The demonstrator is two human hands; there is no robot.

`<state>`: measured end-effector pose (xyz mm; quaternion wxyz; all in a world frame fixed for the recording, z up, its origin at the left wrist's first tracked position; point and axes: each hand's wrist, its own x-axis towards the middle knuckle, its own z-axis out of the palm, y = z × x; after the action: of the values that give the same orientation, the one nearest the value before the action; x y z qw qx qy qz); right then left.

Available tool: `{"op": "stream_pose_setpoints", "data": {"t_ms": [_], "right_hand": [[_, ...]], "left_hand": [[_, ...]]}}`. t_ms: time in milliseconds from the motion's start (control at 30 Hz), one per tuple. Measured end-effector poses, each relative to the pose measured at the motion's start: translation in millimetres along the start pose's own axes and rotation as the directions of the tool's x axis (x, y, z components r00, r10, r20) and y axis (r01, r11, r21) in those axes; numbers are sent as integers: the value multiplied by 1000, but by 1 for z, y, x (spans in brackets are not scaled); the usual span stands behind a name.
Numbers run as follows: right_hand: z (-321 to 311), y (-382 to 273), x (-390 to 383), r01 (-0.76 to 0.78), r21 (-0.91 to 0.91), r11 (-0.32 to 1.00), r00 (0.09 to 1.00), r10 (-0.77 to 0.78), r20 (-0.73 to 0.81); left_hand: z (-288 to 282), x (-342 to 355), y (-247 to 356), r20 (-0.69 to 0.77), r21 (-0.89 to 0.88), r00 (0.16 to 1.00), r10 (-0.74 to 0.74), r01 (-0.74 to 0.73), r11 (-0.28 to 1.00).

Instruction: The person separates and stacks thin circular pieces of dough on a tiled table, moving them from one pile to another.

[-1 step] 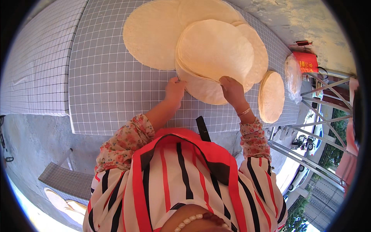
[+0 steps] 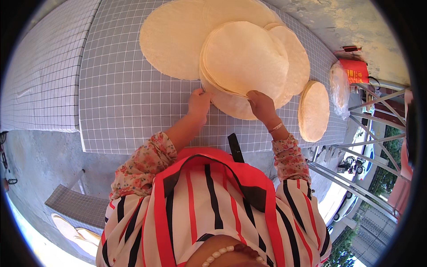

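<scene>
On the grey checked table cover [image 2: 111, 66] lie overlapping piles of thin, round, pale flat sheets [image 2: 169, 40]. My right hand [image 2: 262, 107] pinches the near edge of the upper stack of sheets [image 2: 242, 58]. Just left of it, my left hand [image 2: 198, 102] has bent fingers at the edge of a lower round sheet [image 2: 231, 107] that shows beneath that stack; its fingertips are closed on that edge. A separate stack of rounds [image 2: 313, 111] sits to the right.
A clear plastic bag [image 2: 339, 89] and a red package [image 2: 356, 70] are at the right end, near metal railings [image 2: 378, 144]. A paler checked surface [image 2: 40, 71] adjoins on the left. Behind me at lower left is a bench [image 2: 71, 204] with more rounds.
The upper stack has shifted slightly to the left, and my right hand has moved a little left with it. My left hand has moved very slightly.
</scene>
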<state>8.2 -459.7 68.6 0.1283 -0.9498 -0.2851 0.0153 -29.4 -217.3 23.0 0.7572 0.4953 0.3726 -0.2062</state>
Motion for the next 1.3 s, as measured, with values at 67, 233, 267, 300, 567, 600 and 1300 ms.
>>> {"op": "stream_pose_setpoints", "data": {"t_ms": [67, 233, 267, 300, 567, 600, 1300], "right_hand": [[13, 11, 4, 19, 65, 998, 999, -17, -41], [-48, 31, 31, 22, 210, 977, 1000, -16, -27], [-57, 32, 31, 45, 214, 976, 999, -38, -38], [-60, 33, 29, 63, 216, 974, 997, -53, -54], [5, 32, -24, 244, 97, 965, 968, -237, -79], [8, 35, -28, 238, 109, 965, 969, -229, -95], [-78, 81, 51, -309, 456, 834, 951, 282, 128]], "left_hand": [[4, 2, -5, -49, -55, 999, 2, -5, 998], [14, 2, -17, -54, -226, 998, 40, -51, 973], [20, -1, -19, -85, -219, 995, 60, -78, 973], [26, -4, -20, -110, -207, 991, 81, -103, 973], [32, 4, -21, -16, 13, 992, 122, -122, 992], [43, -2, -13, -8, -65, 993, 122, -122, 990], [26, -12, -53, -121, 85, 962, 245, -235, 968]]}}
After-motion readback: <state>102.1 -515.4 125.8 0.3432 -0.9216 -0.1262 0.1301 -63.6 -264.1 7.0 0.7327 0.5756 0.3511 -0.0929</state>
